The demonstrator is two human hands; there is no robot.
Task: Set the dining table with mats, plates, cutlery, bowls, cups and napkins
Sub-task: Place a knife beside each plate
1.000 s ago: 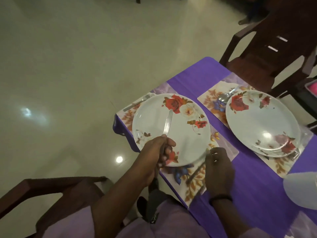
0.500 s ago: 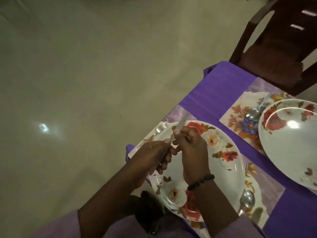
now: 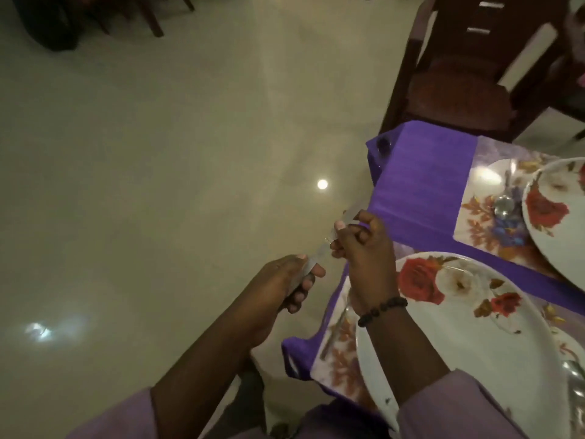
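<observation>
Gripping one knife [image 3: 319,253] in both hands, left hand [image 3: 285,280] and right hand [image 3: 364,245], you hover past the desk [image 3: 418,172] edge; two plates [image 3: 474,337] sit there.

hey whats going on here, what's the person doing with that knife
A person is setting a purple-clothed table. Both hands hold a table knife in the air off the table's edge: the left hand grips the handle, and the right hand pinches the blade end. The near floral plate sits on its mat, with a fork to its left. A second plate with a spoon beside it lies further along.
</observation>
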